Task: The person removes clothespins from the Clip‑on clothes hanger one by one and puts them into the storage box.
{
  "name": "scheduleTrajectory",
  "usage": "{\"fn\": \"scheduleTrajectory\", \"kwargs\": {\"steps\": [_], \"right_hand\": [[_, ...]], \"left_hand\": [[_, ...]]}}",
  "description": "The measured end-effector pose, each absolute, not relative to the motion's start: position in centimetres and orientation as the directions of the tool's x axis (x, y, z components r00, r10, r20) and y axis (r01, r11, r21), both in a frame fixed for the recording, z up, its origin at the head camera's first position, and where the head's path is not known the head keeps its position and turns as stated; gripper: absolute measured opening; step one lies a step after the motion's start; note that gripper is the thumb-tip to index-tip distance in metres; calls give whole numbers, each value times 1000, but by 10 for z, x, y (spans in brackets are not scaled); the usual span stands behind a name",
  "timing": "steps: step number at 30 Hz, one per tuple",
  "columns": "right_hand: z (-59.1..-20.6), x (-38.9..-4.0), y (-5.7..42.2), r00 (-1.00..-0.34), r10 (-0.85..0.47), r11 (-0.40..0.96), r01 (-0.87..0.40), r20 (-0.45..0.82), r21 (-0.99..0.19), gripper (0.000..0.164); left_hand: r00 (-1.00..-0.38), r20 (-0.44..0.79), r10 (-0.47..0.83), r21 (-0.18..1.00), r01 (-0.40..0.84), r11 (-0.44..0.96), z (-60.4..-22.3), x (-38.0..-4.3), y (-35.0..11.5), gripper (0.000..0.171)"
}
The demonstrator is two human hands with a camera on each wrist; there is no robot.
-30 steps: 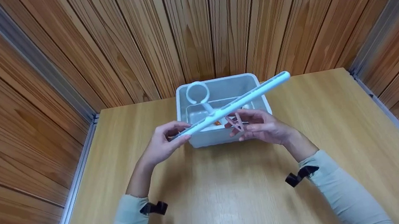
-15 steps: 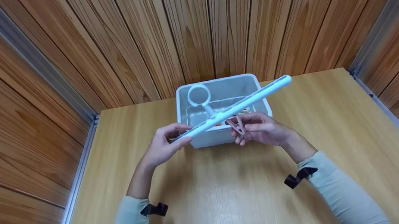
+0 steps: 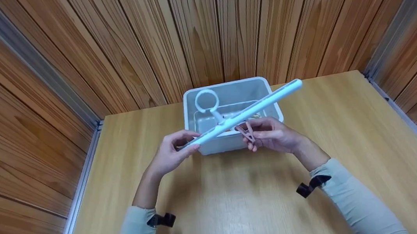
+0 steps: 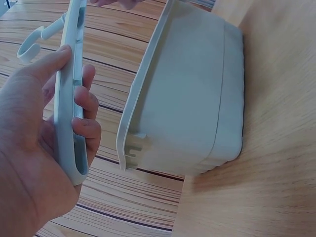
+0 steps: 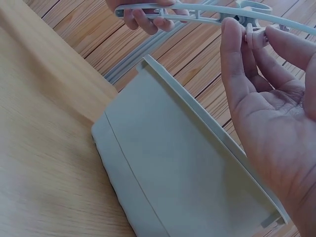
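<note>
A light blue plastic hanger bar (image 3: 254, 108) with a ring-shaped hook (image 3: 205, 91) slants up to the right above the bin. Its lower left end lies in the grip of my left hand (image 3: 173, 152), thumb along one side and fingers curled round the other in the left wrist view. My right hand (image 3: 275, 137) pinches a pink clothes peg (image 3: 249, 134) between thumb and fingertips. In the head view the peg is just below the bar's middle. The right wrist view has the peg (image 5: 252, 37) close against the bar's underside; whether it is attached cannot be told.
Behind the hands a pale grey bin (image 3: 231, 144) stands on the wooden table (image 3: 227, 209), near the plank wall (image 3: 206, 31). Small items lie inside it, mostly hidden by the bar and right hand. Metal rails (image 3: 80, 194) run along the table's sides.
Since a second ago the bar's right end and hook have dipped slightly. The peg and right fingers have shifted and turned a little below the bar. The left hand keeps its grip.
</note>
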State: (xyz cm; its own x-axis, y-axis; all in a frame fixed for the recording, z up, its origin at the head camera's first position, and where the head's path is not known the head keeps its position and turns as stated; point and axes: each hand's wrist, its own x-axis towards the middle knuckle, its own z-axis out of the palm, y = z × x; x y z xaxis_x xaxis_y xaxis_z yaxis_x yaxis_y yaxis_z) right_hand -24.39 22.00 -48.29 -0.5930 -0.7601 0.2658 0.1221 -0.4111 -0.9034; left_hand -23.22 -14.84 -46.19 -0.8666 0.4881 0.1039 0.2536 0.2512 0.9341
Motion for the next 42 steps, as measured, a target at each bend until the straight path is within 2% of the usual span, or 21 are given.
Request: {"fn": "scheduleTrajectory", "kwargs": {"steps": [9, 23, 32, 37, 42], "right_hand": [[-484, -243, 219, -592, -759, -416, 120, 272, -901, 50], [-487, -243, 216, -516, -782, -504, 193, 350, -842, 40], [-491, -243, 214, -547, -754, -551, 225, 364, -804, 32], [-490, -242, 213, -543, -754, -554, 226, 368, -801, 29], [-487, -242, 212, -569, -746, -544, 222, 346, -809, 26]], "left_hand": [[-854, 60, 517, 933, 232, 275, -463, -232, -150, 32], [-832, 95, 546, 919, 285, 274, -462, -231, -151, 33], [-827, 96, 554, 918, 289, 272, -462, -232, -150, 33], [-830, 93, 551, 916, 288, 279, -461, -234, -151, 32], [-836, 101, 540, 910, 298, 290, -459, -235, -152, 32]]}}
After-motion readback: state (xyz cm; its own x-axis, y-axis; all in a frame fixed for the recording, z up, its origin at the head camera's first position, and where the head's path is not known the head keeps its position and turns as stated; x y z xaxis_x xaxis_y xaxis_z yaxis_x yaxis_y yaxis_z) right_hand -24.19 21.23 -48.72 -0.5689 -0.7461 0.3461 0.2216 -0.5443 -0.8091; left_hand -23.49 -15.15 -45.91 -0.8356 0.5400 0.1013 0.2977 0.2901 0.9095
